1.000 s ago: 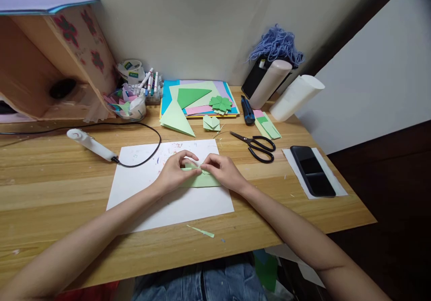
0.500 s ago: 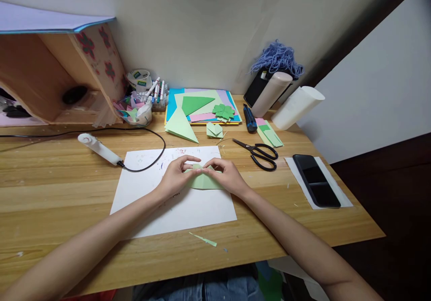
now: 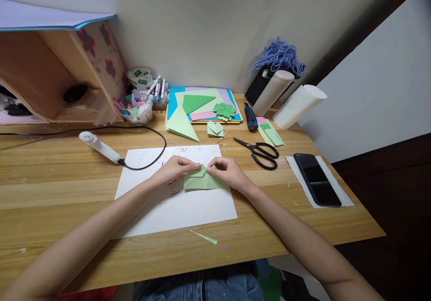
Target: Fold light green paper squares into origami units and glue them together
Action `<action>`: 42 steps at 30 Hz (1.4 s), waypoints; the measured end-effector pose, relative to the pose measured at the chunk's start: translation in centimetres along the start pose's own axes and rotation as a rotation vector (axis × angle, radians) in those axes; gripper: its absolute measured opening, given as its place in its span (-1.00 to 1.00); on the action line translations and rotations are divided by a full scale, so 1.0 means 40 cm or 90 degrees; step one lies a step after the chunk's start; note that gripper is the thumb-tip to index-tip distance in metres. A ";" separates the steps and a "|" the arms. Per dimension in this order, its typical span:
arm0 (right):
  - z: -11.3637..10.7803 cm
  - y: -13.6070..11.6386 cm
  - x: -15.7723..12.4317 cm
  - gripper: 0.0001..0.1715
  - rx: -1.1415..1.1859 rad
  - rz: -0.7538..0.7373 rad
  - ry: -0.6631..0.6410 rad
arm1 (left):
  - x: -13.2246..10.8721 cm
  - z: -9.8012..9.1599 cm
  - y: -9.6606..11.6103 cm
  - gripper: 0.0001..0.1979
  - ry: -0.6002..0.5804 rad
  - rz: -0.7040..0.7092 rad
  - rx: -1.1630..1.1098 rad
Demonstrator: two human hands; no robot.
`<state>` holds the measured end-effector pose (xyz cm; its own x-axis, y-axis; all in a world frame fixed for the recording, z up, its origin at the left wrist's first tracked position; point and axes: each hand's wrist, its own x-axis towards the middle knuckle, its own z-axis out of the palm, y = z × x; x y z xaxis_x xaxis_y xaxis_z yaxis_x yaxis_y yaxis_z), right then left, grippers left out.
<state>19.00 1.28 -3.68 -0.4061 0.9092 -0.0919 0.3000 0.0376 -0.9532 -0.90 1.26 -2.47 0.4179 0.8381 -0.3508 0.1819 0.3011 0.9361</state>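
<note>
A light green folded paper (image 3: 202,182) is held over a white sheet (image 3: 144,220) on the wooden table. My left hand (image 3: 178,168) pinches its upper left edge between thumb and fingers. On the upper right edge, my right hand (image 3: 227,172) grips the paper with thumb and fingertips. Creases and a folded flap show on the paper between both hands. Beyond them lies a small folded green heart (image 3: 215,129), and a green paper clover (image 3: 224,111) rests on a stack of coloured paper (image 3: 171,108).
Black-handled scissors (image 3: 257,150) lie right of the sheet, near a utility knife (image 3: 250,118). A phone (image 3: 317,180) sits at the right. On the left is a white corded device (image 3: 101,147). A green paper scrap (image 3: 204,237) lies near the front edge.
My hands have moved slightly apart along the paper's top edge, so more of its folded flap shows. The surrounding things have stayed in place.
</note>
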 end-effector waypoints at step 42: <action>-0.002 -0.006 -0.013 -0.80 0.013 -0.069 -0.060 | -0.013 -0.012 0.027 -0.71 -0.105 0.001 0.130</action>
<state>19.19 0.83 -3.39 -0.5147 0.8573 -0.0139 0.2331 0.1244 -0.9645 -1.37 1.37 -1.26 0.5544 0.7480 -0.3649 0.3507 0.1877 0.9175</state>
